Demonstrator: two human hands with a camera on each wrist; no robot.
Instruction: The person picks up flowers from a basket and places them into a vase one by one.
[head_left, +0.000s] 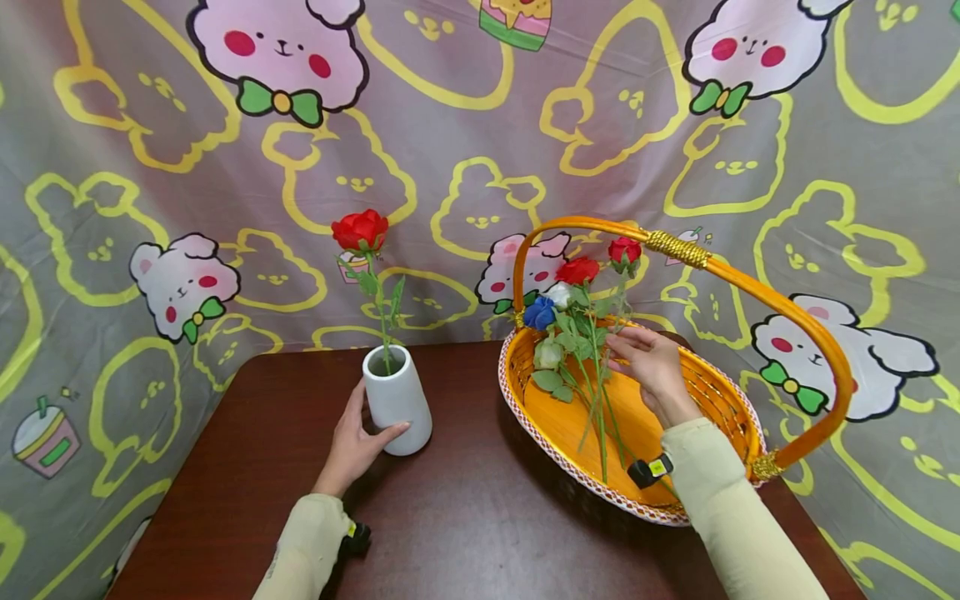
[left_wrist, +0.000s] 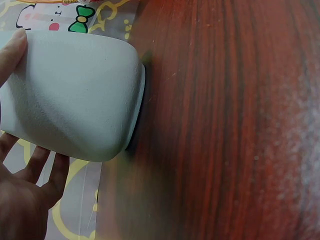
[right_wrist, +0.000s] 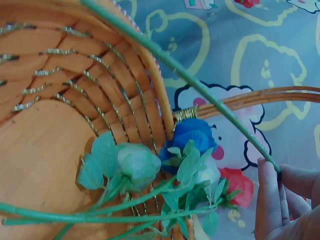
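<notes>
My left hand (head_left: 358, 443) grips a white vase (head_left: 402, 414), thumb on the near side and fingers round the left. The vase stands upright on the table, and one red rose (head_left: 360, 230) rises from its mouth. Over the basket (head_left: 516, 398), my right hand (head_left: 651, 371) pinches the green stem (right_wrist: 200, 87) of another red rose (head_left: 624, 252). Below and left of that hand lie a blue rose (right_wrist: 192, 142), a pale green rose (right_wrist: 139, 164), a white rose (head_left: 558, 294) and a red rose (right_wrist: 236, 187), their stems crossing the basket floor.
An orange handle (head_left: 795, 312) arches over the basket from back left to front right. The dark wooden table (head_left: 480, 517) meets a cartoon-patterned cloth (head_left: 450, 125) at the back. Each wrist wears a small black camera.
</notes>
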